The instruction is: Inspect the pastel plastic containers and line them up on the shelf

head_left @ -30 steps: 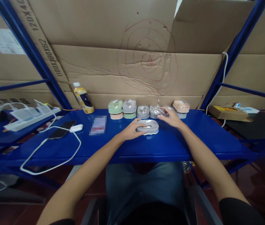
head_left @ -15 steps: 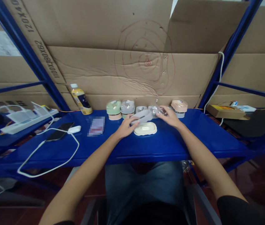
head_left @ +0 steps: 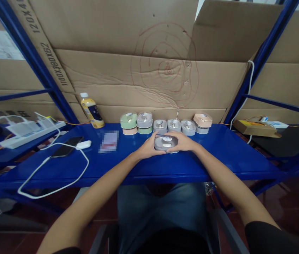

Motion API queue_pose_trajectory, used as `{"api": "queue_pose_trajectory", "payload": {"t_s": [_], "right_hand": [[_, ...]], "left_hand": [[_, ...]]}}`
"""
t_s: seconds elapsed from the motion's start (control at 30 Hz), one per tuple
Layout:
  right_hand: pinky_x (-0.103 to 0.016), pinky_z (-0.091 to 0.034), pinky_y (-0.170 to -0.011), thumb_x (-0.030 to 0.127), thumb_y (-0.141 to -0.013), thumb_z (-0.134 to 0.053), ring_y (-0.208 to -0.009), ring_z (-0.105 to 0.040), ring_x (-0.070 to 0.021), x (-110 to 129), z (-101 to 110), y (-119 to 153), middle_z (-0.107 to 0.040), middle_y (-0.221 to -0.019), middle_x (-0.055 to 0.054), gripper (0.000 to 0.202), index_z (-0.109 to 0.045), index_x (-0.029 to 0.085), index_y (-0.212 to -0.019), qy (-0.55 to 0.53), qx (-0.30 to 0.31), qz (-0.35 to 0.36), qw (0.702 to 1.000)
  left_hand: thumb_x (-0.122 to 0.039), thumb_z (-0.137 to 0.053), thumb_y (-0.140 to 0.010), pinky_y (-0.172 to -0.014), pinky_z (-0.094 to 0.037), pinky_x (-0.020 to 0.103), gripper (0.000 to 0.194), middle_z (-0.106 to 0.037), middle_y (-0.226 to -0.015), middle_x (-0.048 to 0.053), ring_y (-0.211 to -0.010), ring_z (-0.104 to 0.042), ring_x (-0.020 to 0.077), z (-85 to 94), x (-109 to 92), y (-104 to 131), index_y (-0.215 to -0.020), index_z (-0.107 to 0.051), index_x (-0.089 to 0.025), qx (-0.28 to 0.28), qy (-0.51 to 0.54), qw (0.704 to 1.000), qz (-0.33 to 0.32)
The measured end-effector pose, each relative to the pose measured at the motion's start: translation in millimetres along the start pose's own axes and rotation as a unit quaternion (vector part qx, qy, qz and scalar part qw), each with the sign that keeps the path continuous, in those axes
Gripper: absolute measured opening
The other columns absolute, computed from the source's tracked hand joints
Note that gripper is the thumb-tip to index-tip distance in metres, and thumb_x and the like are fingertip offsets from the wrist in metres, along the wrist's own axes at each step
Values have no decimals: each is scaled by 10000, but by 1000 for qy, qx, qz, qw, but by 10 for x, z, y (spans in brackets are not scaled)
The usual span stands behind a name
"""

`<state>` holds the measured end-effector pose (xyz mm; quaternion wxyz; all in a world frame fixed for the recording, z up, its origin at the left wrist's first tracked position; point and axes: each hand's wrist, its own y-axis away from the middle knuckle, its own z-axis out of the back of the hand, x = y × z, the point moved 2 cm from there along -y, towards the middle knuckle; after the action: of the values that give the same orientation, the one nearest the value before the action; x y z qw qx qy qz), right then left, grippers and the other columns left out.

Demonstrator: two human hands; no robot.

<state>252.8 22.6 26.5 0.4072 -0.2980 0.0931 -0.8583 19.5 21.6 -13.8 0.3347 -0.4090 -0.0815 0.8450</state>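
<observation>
At the middle of the blue table, my left hand [head_left: 149, 146] and my right hand [head_left: 183, 141] close round the two ends of a small lidded plastic box [head_left: 166, 141]. Its top is grey under a clear cover with a round label, and a pale edge shows below. Just behind are three single grey boxes: one on the left [head_left: 160, 127], one in the middle [head_left: 174, 125] and one on the right [head_left: 188, 127]. Stacks flank them: green over pink [head_left: 128, 123] and grey over green [head_left: 144, 122] on the left, pink over grey [head_left: 202, 123] on the right.
A yellow bottle [head_left: 92, 111] stands at the back left, with a blurred flat item [head_left: 109, 141] in front of it. Further left lie a phone [head_left: 67, 147], a white cable and a power strip [head_left: 30, 134]. Cardboard [head_left: 99, 70] backs the blue table [head_left: 165, 169].
The grey insert and clear cover, held apart above the cream base half a second ago, now sit together over it. Both hands have come down round the box's ends.
</observation>
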Motion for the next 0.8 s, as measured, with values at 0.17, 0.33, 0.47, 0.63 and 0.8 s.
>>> {"api": "queue_pose_trajectory", "payload": {"t_s": [0.17, 0.33, 0.47, 0.63, 0.8], "right_hand": [[-531, -495, -1099, 585, -712, -883, -1253, -644, -326, 27, -37, -19, -666, -1378, -97, 876, -587, 300, -1486, -3, 18, 3, 1000], [-526, -498, -1090, 605, -703, -887, -1243, -640, -328, -6, -24, 2, -660, -1345, -118, 956, -541, 273, -1530, 3, 35, -7, 999], [-558, -474, -1114, 562, -668, -919, -1282, -622, -346, -59, -3, 49, -645, -1399, -115, 981, -536, 294, -1531, 2, 40, -24, 999], [-514, -476, -1123, 508, -678, -912, -1284, -640, -323, -60, 139, 65, -673, -1410, -98, 845, -626, 277, -1439, -21, -15, -16, 1000], [-512, -479, -1100, 530, -715, -866, -1276, -621, -352, -217, 588, 22, -659, -1402, -141, 818, -615, 245, -1440, 84, -205, -97, 970]], "left_hand": [[-542, -938, -651, -1144, -444, 597, 1226, -618, -1421, 170, -1344, -586, 404, -9, -19, -16, -1619, -249, -241, 7, 29, 1000, -5], [-539, -935, -649, -1166, -424, 599, 1194, -556, -1498, 191, -1402, -531, 417, 32, 5, -14, -1597, -285, -217, 10, 20, 1000, 8], [-485, -949, -634, -1171, -423, 605, 1150, -594, -1443, 185, -1371, -561, 400, 70, 34, -1, -1562, -330, -206, 6, 51, 999, 7], [-417, -926, -687, -1187, -433, 575, 1045, -578, -1439, 196, -1363, -583, 354, 87, 75, -31, -1528, -343, -207, -40, 135, 990, -1], [-416, -825, -815, -1138, -493, 543, 804, -623, -1334, 167, -1261, -645, 299, 149, 111, -76, -1462, -395, -207, -170, 112, 979, -4]]}}
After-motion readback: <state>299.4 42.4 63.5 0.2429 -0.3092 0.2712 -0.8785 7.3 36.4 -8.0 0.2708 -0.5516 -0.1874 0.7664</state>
